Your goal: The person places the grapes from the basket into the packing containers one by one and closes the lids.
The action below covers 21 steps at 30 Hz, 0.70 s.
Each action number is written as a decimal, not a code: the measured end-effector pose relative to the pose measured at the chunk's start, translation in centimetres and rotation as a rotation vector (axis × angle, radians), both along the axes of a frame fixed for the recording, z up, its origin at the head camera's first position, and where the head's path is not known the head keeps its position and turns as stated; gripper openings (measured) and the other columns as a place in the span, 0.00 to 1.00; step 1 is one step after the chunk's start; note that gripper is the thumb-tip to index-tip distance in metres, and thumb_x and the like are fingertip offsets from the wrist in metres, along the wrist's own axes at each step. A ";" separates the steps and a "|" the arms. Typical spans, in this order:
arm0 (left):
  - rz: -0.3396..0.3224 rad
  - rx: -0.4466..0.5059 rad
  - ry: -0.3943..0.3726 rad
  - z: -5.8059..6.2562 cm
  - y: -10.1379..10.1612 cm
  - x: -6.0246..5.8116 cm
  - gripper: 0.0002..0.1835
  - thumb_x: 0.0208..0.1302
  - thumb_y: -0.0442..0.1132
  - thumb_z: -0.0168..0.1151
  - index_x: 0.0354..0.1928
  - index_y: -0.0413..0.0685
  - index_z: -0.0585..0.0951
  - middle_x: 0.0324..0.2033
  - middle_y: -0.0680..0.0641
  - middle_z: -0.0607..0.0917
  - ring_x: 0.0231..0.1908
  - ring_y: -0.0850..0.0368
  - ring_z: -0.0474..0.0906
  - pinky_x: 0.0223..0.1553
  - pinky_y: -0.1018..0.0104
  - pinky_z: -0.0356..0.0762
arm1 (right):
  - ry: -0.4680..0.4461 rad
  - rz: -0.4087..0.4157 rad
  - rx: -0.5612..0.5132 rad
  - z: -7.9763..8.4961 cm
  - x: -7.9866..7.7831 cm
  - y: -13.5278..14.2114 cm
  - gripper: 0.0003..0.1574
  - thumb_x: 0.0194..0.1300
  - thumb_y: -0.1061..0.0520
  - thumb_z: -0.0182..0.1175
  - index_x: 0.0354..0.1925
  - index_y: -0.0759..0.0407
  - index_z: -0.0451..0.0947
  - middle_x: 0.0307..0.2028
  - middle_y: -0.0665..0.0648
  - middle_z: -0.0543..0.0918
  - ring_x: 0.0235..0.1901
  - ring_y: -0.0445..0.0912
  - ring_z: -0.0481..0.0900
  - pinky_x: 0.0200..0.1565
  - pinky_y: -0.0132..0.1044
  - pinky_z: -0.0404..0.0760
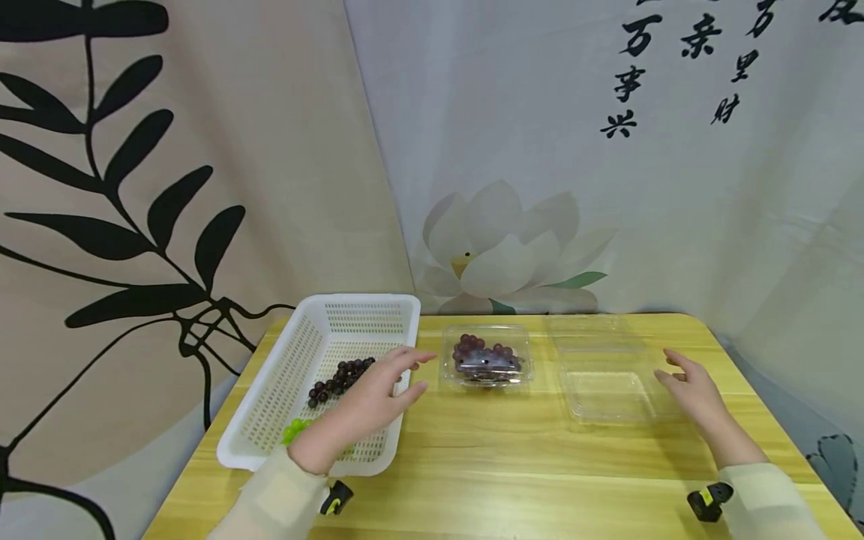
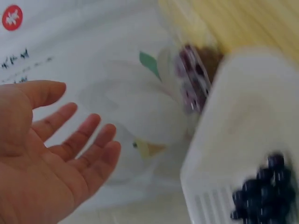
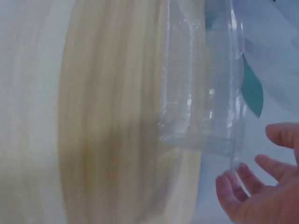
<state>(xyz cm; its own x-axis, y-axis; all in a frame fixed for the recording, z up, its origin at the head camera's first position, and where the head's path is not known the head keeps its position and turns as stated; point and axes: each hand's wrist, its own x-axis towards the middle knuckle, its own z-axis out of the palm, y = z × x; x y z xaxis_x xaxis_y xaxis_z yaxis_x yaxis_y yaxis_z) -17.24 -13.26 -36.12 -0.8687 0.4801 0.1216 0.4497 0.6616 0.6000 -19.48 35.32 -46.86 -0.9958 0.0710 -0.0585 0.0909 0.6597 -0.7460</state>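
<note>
My left hand (image 1: 374,386) hangs over the right side of a white plastic basket (image 1: 364,322), fingers loosely extended and holding nothing. A bunch of dark grapes (image 1: 331,386) lies in the basket, with green grapes (image 1: 293,430) partly hidden behind my forearm. Just beyond my left fingertips stands a lidded clear box of reddish-purple grapes (image 1: 487,360). At the right, an open clear plastic clamshell (image 1: 607,397) lies with its lid folded back. My right hand (image 1: 695,394) is beside its right edge, fingers slightly bent; I cannot tell whether they touch it.
The wooden table (image 1: 486,465) carries all the containers. Behind it hangs a pale curtain (image 1: 513,150) printed with a lotus, dark leaves and characters. Each wrist wears a small black device, such as the right one (image 1: 709,501).
</note>
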 end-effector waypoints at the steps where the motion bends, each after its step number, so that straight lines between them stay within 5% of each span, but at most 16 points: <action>1: -0.003 0.008 0.005 0.1 -0.5 -0.3 0.24 0.68 0.42 0.57 0.65 0.56 0.69 0.58 0.54 0.73 0.56 0.55 0.72 0.54 0.54 0.74 | -0.041 -0.004 -0.033 -0.1 0.0 0.3 0.44 0.75 0.42 0.38 0.72 0.69 0.38 0.67 0.78 0.49 0.61 0.75 0.54 0.51 0.65 0.67; 4: 0.004 0.013 0.010 -0.1 -2.1 -1.4 0.26 0.68 0.43 0.56 0.67 0.57 0.67 0.62 0.52 0.70 0.61 0.51 0.68 0.59 0.50 0.70 | -0.143 -0.019 -0.126 -0.5 0.1 0.8 0.45 0.74 0.40 0.34 0.72 0.68 0.34 0.69 0.77 0.44 0.63 0.74 0.51 0.55 0.64 0.65; 6: 0.017 0.018 0.008 -0.4 -3.2 -2.2 0.27 0.69 0.43 0.55 0.68 0.57 0.65 0.64 0.50 0.69 0.64 0.49 0.66 0.60 0.48 0.68 | -0.173 -0.017 -0.167 -0.8 0.0 1.0 0.45 0.75 0.40 0.33 0.72 0.69 0.33 0.69 0.77 0.45 0.59 0.70 0.60 0.52 0.57 0.71; 9: 0.042 0.050 -0.025 -1.2 -4.9 -3.5 0.28 0.69 0.43 0.55 0.69 0.56 0.64 0.65 0.46 0.67 0.64 0.45 0.64 0.60 0.45 0.67 | -0.183 -0.008 -0.214 -1.3 0.1 1.1 0.43 0.76 0.44 0.33 0.72 0.71 0.34 0.67 0.78 0.48 0.44 0.50 0.74 0.42 0.42 0.75; 13: 0.082 0.116 -0.094 -2.2 -6.7 -5.0 0.27 0.70 0.41 0.53 0.70 0.52 0.63 0.64 0.41 0.69 0.61 0.40 0.66 0.57 0.43 0.69 | -0.153 -0.021 -0.242 -1.8 0.2 1.0 0.37 0.76 0.53 0.36 0.71 0.74 0.40 0.61 0.75 0.59 0.34 0.30 0.70 0.34 0.32 0.75; 17: 0.132 0.096 -0.120 -3.1 -8.4 -6.4 0.27 0.70 0.40 0.52 0.70 0.47 0.63 0.62 0.37 0.71 0.61 0.35 0.65 0.57 0.41 0.69 | -0.133 -0.041 -0.236 -1.8 0.1 0.8 0.33 0.74 0.59 0.38 0.70 0.74 0.46 0.54 0.68 0.70 0.35 0.34 0.71 0.34 0.32 0.76; 21: 0.145 -0.030 -0.114 -4.0 -9.6 -7.8 0.29 0.69 0.38 0.55 0.70 0.45 0.61 0.66 0.36 0.66 0.64 0.34 0.61 0.60 0.39 0.64 | -0.127 -0.059 -0.233 -1.7 0.0 0.7 0.32 0.74 0.60 0.41 0.70 0.74 0.48 0.47 0.55 0.74 0.34 0.35 0.71 0.34 0.31 0.75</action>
